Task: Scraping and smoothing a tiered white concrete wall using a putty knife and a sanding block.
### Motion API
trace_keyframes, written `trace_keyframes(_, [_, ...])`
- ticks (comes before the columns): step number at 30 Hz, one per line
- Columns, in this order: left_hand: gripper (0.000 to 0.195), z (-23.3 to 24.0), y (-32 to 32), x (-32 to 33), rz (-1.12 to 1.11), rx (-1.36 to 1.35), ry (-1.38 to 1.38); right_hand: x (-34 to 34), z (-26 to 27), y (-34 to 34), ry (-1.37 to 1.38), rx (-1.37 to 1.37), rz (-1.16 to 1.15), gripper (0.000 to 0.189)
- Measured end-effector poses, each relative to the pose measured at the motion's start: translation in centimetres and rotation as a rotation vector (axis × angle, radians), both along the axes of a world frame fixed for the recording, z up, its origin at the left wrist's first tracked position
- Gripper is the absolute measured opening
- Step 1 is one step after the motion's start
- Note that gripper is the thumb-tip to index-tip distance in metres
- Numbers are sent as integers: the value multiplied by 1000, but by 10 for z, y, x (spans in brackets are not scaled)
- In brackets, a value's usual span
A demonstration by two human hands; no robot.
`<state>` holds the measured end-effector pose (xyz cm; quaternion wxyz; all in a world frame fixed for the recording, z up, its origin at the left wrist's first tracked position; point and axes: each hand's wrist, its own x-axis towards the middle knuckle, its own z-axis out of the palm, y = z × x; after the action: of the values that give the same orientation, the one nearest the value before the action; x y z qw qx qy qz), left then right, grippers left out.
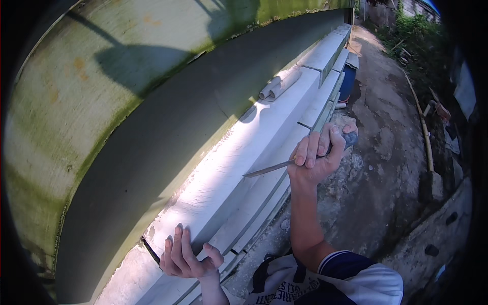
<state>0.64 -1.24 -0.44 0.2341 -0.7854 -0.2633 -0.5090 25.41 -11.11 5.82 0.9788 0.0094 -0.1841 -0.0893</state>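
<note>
My right hand [316, 152] grips the dark handle of a tool [270, 167], whose narrow, pointed metal blade reaches left to the edge of a long white block [228, 164]. The tool may be a knife or a small saw; its exact kind cannot be told. My left hand [188, 255] rests with its fingertips on the top near edge of the same block, fingers apart and holding nothing. Pale dust coats the fingers of both hands. A dark gap separates this block from another white block [133, 270] at the lower left.
Two short pale tubes [280, 84] lie on the block against the mossy wall [126, 137]. More white blocks [324, 49] are stacked farther along. Beside them stands a blue container [347, 84]. A dirt path [381, 152] runs alongside, with a long pole [421, 122] at its edge.
</note>
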Motion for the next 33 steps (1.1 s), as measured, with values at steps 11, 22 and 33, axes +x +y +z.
trace_keyframes(11, [42, -3, 3, 2, 0, 8, -23, 5, 2, -6, -33, -94, -94, 19])
trace_keyframes(22, [42, -4, 3, -2, -2, 12, 0, -5, 3, 6, -98, -75, -75, 10])
trace_keyframes(33, [46, -4, 2, -4, -17, 1, 32, 5, 1, -7, -99, -34, -105, 8])
